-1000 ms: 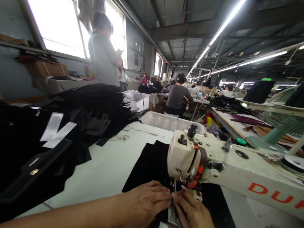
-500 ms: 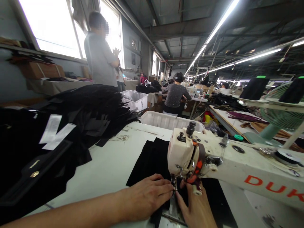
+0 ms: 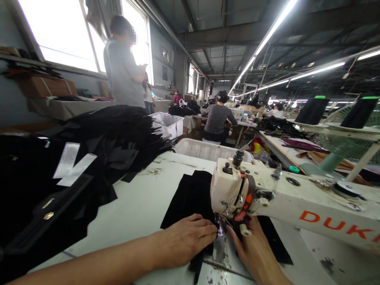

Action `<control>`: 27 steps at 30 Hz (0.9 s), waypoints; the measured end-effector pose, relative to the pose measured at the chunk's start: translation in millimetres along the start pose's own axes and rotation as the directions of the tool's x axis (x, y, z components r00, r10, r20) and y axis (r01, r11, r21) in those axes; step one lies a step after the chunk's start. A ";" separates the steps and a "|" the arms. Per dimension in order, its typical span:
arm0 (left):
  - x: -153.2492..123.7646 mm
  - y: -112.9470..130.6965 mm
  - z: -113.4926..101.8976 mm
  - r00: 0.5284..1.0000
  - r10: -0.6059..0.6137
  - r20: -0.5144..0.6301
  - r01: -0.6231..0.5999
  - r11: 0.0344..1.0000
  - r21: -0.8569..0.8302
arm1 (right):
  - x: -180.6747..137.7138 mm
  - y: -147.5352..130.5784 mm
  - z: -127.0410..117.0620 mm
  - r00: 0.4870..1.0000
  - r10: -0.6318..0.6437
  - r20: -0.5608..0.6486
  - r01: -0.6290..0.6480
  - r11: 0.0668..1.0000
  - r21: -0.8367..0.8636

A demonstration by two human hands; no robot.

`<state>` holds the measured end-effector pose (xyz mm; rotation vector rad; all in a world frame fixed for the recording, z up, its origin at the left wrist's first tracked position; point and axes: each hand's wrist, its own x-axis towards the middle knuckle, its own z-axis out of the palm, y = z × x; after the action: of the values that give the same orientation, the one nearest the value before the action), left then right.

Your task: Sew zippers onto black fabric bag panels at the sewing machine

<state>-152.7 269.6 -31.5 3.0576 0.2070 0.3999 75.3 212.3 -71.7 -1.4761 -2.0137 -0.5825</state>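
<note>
My left hand presses on a black fabric piece, fingers together and curled at its edge beside the needle area. The thumb is hidden. Across the presser foot, my right hand lies over the black fabric on the other side, thumb stretched out and apart. Its other fingers are mostly behind the head of the white sewing machine. Black cloth shows on both sides of that head, and part of it hangs toward me below my left hand.
At left lies a big heap of black cut pieces with two pale strips on top. Beyond the table edge stands a white crate. Thread cones and a green fan stand at right. A standing person and a seated person are farther off.
My right hand has drawn slightly right, its thumb now farther from the presser foot. More of the metal plate shows between my hands. The standing person's raised hand has lowered.
</note>
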 end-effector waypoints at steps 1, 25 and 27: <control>0.4 0.4 -1.3 1.000 -0.002 0.009 0.002 1.000 0.000 | -3.8 0.1 -4.7 0.998 -0.058 0.008 0.058 0.998 -0.006; 8.5 -5.7 2.7 0.997 -0.072 0.028 0.069 0.992 0.101 | -8.5 -2.2 -0.5 0.933 -0.359 0.006 0.357 0.929 -0.098; 7.9 -6.4 5.7 0.997 -0.071 0.012 0.070 0.993 0.096 | -9.5 -0.8 0.0 0.933 -0.359 0.005 0.357 0.929 -0.100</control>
<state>-144.4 276.8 -35.5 3.1348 0.3420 0.3731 76.7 205.3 -78.1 -1.1557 -2.2904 -0.8505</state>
